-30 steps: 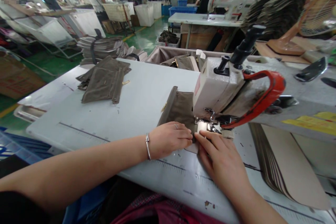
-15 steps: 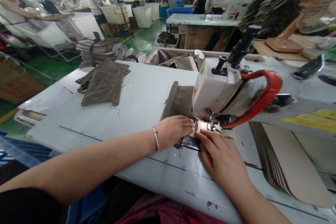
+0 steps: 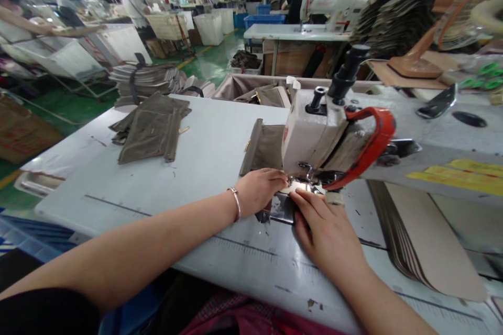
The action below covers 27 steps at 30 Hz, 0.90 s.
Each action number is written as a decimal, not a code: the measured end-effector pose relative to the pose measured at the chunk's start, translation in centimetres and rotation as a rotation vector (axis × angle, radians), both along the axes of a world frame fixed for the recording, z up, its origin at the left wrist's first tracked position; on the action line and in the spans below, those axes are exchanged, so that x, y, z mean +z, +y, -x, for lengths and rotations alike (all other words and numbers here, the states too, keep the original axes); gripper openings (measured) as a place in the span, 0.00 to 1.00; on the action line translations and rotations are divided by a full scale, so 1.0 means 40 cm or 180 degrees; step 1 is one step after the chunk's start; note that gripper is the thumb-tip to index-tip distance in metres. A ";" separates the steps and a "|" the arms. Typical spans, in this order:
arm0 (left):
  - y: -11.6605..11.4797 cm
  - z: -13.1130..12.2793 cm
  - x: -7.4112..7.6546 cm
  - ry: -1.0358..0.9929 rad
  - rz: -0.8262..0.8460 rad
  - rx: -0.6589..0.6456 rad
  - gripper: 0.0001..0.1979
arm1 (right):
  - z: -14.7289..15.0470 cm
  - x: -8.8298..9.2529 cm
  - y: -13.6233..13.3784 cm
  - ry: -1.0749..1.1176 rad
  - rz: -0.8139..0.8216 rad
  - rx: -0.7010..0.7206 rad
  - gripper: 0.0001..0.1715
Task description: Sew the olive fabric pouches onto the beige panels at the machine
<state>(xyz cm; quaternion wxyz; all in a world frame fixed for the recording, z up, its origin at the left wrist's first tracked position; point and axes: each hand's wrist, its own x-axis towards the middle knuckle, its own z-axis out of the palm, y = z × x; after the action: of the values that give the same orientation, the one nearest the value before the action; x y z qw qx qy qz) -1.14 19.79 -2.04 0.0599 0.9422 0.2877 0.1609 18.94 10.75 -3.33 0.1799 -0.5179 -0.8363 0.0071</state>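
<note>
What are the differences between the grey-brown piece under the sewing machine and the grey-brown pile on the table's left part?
The worked piece lies partly hidden by the machine head and left hand; the pile lies apart from both. The worked piece's gold-coloured detail shows at its left edge; the pile's, at its right. Both are grey-brown.

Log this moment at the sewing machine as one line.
left hand: at near edge of brown fabric panel | right hand: beside sewing machine stitching area | worktable: overlapping brown fabric pieces, left
</note>
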 end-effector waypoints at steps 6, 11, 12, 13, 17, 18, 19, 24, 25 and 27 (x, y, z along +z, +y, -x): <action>-0.001 -0.002 0.001 -0.0051 -0.0034 -0.0011 0.12 | 0.003 -0.007 0.001 -0.0018 -0.0029 -0.0019 0.24; -0.002 -0.004 0.004 -0.0018 -0.0001 0.0048 0.11 | 0.003 -0.005 0.000 -0.0033 -0.0007 -0.0010 0.24; -0.002 -0.005 0.003 -0.0007 0.0008 0.0057 0.12 | 0.003 -0.004 0.000 -0.0034 -0.0005 -0.0005 0.25; 0.000 -0.005 0.003 -0.0003 0.0018 0.0064 0.12 | 0.003 -0.004 0.001 -0.0040 -0.0003 -0.0005 0.25; 0.007 -0.008 0.000 -0.0043 0.0032 0.0068 0.12 | 0.007 0.001 0.001 -0.0052 -0.0012 -0.0052 0.25; 0.008 -0.008 0.000 -0.0057 0.0028 0.0061 0.12 | 0.008 0.002 0.001 -0.0045 -0.0015 -0.0062 0.25; 0.008 -0.008 0.001 -0.0061 0.0027 0.0049 0.11 | 0.009 0.004 0.000 -0.0030 -0.0014 -0.0063 0.25; 0.004 -0.003 0.002 -0.0031 0.0084 -0.0060 0.11 | 0.005 -0.003 -0.004 0.0049 -0.0045 -0.0003 0.23; 0.003 -0.001 0.000 -0.0050 0.0114 -0.0096 0.11 | 0.004 -0.007 -0.003 0.0052 -0.0059 0.0012 0.23; 0.003 0.003 -0.007 -0.0084 0.0191 -0.0130 0.12 | 0.005 -0.011 0.000 0.0054 -0.0087 0.0047 0.22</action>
<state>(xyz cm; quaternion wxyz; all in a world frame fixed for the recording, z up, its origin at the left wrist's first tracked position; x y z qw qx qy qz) -1.26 19.91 -2.31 0.0952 0.9435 0.2722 0.1634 18.72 10.74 -3.76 0.1940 -0.5091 -0.8386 0.0015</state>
